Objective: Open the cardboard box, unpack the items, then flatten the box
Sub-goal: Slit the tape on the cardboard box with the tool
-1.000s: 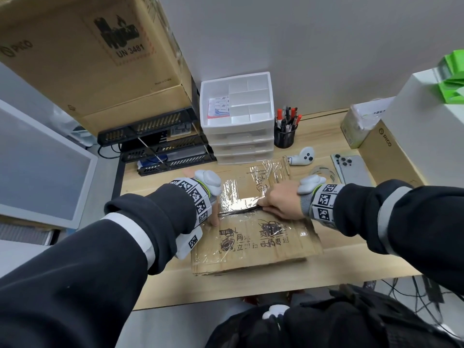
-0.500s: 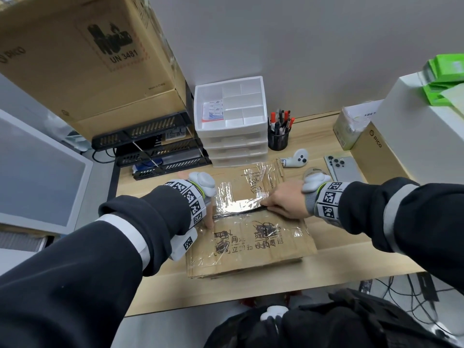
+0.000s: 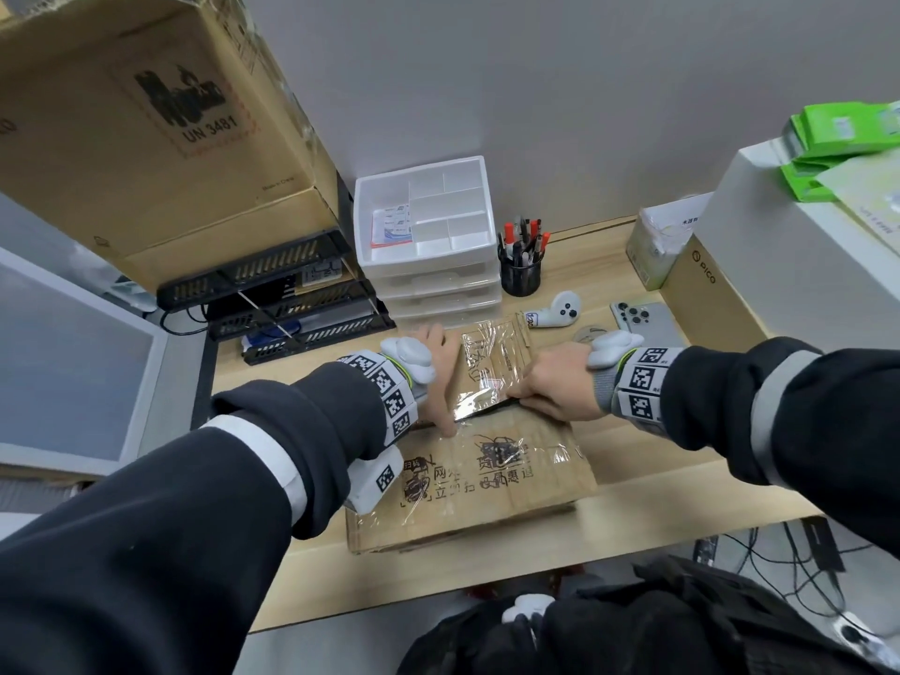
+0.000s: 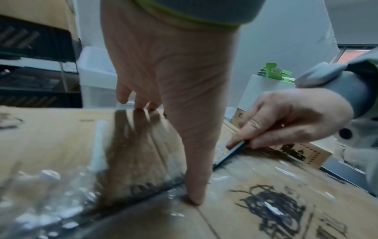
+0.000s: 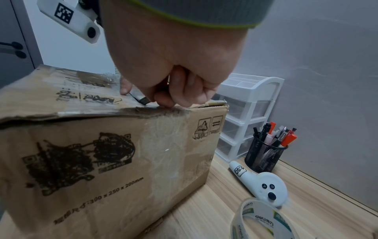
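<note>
— Cardboard fills the lower centre of the head view: the cardboard box [image 3: 487,470] sits on the wooden desk [image 3: 609,523], its flaps closed and covered in shiny clear tape [image 3: 487,377]. What do the hands do there?

— The left hand [image 3: 436,362] lies spread over the far flap, fingers straight, the thumb [image 4: 194,177] pressing down at the centre seam. The fingertips are blurred in the left wrist view, and from the head camera the wrist device covers part of the hand.

— And the other one?

— The right hand [image 3: 550,382] has its fingers curled round a thin dark blade [image 4: 233,152] laid along the seam. Only a short piece of the blade shows between thumb and forefinger; the handle is buried in the fist, so what kind of cutter it is cannot be told.

— Can the contents of the box be seen?

— No, the flaps hide them. The print on top is scribbled over and blurred under the tape. In the right wrist view the box's lower left part runs out of the frame.

— What else stands around?

— At the right of that view, a white controller [image 5: 263,184] lies beside a mesh pen holder [image 5: 263,155], with a tape roll [image 5: 259,221] cut off at the bottom edge. White drawers [image 3: 428,236] stand behind the box at the upper centre of the head view, a phone [image 3: 647,319] to the right.
</note>
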The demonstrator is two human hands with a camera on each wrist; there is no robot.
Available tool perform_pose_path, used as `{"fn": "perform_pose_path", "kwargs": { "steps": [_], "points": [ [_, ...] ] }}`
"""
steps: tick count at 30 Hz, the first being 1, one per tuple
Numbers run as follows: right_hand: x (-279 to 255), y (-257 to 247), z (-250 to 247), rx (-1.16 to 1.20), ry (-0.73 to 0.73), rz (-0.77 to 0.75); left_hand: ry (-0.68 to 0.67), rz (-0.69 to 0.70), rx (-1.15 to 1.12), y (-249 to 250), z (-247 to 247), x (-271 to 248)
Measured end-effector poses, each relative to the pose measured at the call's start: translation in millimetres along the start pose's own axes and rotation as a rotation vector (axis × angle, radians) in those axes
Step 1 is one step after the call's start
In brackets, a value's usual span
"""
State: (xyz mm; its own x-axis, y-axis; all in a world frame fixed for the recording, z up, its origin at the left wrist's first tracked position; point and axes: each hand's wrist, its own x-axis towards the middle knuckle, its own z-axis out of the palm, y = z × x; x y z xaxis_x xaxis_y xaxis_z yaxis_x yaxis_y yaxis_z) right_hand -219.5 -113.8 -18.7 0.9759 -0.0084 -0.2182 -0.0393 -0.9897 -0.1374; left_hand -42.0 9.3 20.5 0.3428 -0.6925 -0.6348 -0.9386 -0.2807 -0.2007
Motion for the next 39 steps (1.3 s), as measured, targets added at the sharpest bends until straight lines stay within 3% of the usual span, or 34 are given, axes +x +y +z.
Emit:
{"fn": "perform_pose_path", "kwargs": {
  "steps": [3, 27, 39],
  "points": [
    [-5.1, 4.7, -2.1, 0.013, -0.022, 0.011, 0.042, 0.029, 0.035, 12.1, -1.3, 0.3],
    [-34.1, 19.1, -23.1, -0.049, -0.099, 0.104, -0.002, -0.010, 0.145, 24.0, -19.0, -9.1],
    [-51.1, 42.8, -22.2, 0.000, -0.081, 0.101, -0.022, -0.018, 0.095, 26.7, -20.2, -5.6]
  ]
}}
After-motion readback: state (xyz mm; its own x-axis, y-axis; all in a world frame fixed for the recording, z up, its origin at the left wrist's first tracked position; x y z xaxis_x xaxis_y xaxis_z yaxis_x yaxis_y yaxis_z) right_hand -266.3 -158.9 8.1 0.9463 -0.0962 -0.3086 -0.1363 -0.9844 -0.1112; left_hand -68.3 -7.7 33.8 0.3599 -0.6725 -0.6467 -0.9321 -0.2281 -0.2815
